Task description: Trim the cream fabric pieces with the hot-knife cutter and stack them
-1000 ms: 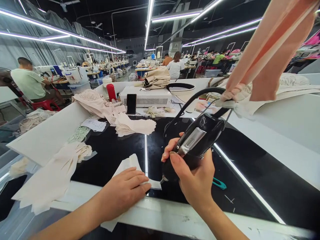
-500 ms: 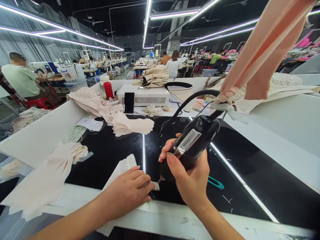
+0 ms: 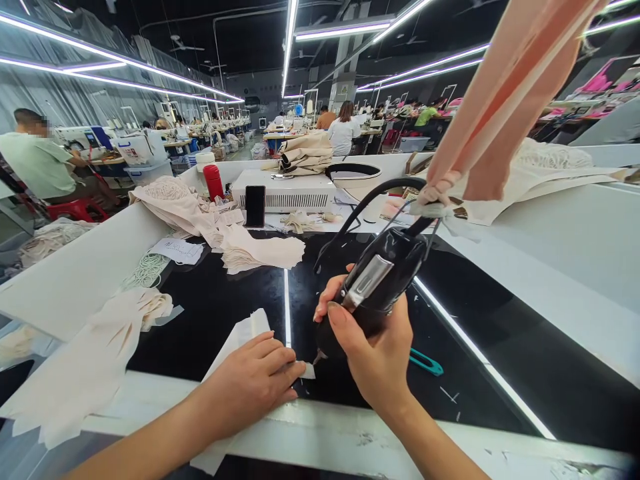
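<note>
A black corded handheld tool (image 3: 373,283) with a silver plate on its side is gripped in my right hand (image 3: 377,350). It tilts, its narrow metal tip pointing down toward a small white fabric end (image 3: 309,371). My left hand (image 3: 260,370) lies palm down with fingers stretched over a white fabric piece (image 3: 240,340), just left of the tip. That hand covers part of the piece. Whether the tip touches the fabric, I cannot tell. Peach fabric strips (image 3: 495,113) hang from above, knotted near the tool's cord end.
Pale fabric stacks lie at the back (image 3: 263,248) and left (image 3: 85,360) of the black tabletop (image 3: 210,300). Right of my right hand is a teal tool (image 3: 426,361). Behind stand a phone (image 3: 255,207), red bottle (image 3: 213,182) and white vented box (image 3: 290,195). Other people sit farther off.
The whole view has shifted slightly, so most things appear a little farther left. Both hands keep nearly the same pose, and the tool stays in my right hand.
</note>
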A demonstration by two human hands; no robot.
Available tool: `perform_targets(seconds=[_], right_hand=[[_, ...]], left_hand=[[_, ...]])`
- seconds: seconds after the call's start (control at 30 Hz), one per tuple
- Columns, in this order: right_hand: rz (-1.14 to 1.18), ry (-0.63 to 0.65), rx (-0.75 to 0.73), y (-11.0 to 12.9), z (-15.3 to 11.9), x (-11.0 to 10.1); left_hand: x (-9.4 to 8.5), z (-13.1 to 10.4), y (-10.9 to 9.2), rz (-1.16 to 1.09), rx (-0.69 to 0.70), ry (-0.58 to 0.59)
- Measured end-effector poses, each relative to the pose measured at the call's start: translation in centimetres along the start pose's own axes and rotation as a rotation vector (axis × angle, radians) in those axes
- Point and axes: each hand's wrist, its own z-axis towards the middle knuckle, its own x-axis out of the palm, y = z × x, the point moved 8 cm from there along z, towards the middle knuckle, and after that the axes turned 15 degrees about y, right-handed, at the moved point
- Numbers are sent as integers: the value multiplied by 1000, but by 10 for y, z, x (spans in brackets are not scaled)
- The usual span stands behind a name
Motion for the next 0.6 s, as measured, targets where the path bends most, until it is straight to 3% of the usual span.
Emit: perform_targets(seconds=[0.6], right_hand=[[30,-4,-31,-1,-2,-1]], left_hand=[[-2,-2,0,37,30,-62]])
